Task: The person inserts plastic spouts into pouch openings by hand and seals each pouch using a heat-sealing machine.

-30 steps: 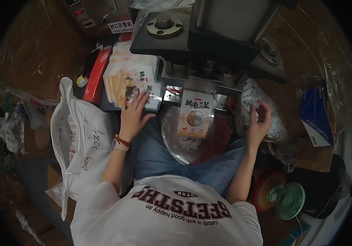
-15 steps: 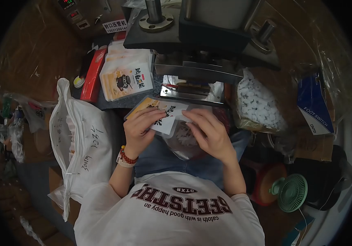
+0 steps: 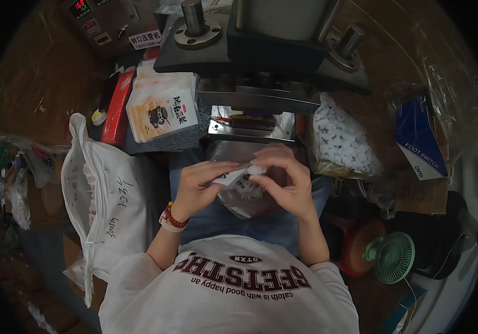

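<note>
Above my lap, my left hand [image 3: 202, 181] grips a printed pouch [image 3: 229, 177], seen nearly edge-on and partly hidden by the fingers. My right hand [image 3: 289, 181] pinches a small white spout [image 3: 257, 169] at the pouch's right end; whether the spout sits inside the opening cannot be made out. Below the hands is a round, shiny tray [image 3: 241, 205] with small pieces in it. Just beyond them is the metal plate [image 3: 251, 123] of a press machine [image 3: 272, 47]. A stack of printed pouches [image 3: 163, 111] lies to the left of the machine.
A clear bag of white spouts [image 3: 342, 139] sits right of the machine. Farther right are a blue foot switch box [image 3: 420, 136] and a green fan [image 3: 393, 257]. On the left are a red box [image 3: 118, 108] and a white woven sack [image 3: 122, 206].
The pouch that lay on the stack is now between both hands over my lap. It has turned from flat to nearly edge-on, and the white spout has come into view.
</note>
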Demonstrator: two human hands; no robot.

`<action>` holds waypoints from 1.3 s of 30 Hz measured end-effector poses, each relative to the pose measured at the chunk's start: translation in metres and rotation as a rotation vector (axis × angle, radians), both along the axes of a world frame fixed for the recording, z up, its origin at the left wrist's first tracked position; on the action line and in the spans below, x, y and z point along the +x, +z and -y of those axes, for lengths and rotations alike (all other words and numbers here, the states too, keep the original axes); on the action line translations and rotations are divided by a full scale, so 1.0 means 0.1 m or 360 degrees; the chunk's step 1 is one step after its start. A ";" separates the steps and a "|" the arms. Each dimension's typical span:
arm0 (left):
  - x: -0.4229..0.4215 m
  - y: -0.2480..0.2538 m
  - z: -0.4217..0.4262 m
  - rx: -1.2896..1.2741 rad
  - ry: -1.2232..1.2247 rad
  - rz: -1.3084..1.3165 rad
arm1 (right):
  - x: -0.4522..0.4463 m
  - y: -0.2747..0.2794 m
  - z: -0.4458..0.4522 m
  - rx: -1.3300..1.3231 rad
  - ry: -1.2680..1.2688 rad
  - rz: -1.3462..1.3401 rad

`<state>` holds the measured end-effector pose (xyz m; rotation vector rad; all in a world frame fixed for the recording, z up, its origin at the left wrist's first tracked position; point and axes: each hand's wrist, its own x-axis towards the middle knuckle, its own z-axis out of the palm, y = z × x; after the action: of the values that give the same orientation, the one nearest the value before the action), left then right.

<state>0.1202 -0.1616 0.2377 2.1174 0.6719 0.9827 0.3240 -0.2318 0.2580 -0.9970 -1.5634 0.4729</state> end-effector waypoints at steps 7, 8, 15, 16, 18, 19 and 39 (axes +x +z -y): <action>0.45 -0.54 -0.15 -0.1711 -0.0032 0.0274 | 0.33 0.09 0.04 -0.0275 -0.0835 0.0019; 0.52 -0.51 -0.20 -0.1709 -0.0032 0.0278 | 0.46 0.09 0.06 -0.0298 -0.0964 0.0091; 0.71 -0.44 -0.50 -0.2017 -0.0016 0.0725 | 1.00 -0.46 -0.06 -0.0706 -0.1488 0.1129; 0.71 -0.46 -0.50 -0.2025 -0.0030 0.0696 | 0.98 -0.47 -0.08 -0.0826 -0.1426 0.0968; 0.66 -0.47 -0.49 -0.2008 -0.0027 0.0567 | 0.98 -0.45 -0.07 -0.0797 -0.1367 0.0952; 0.62 -0.48 -0.52 -0.2004 -0.0015 0.0572 | 1.01 -0.43 -0.08 -0.0753 -0.1331 0.0949; -0.27 -0.04 -0.15 0.0417 0.0316 -0.0075 | -0.19 -0.03 -0.14 0.0014 -0.0147 0.0347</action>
<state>0.0936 -0.1469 0.2333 2.3403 0.8272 1.1867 0.3047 -0.2174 0.2548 -1.1391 -1.7019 0.3002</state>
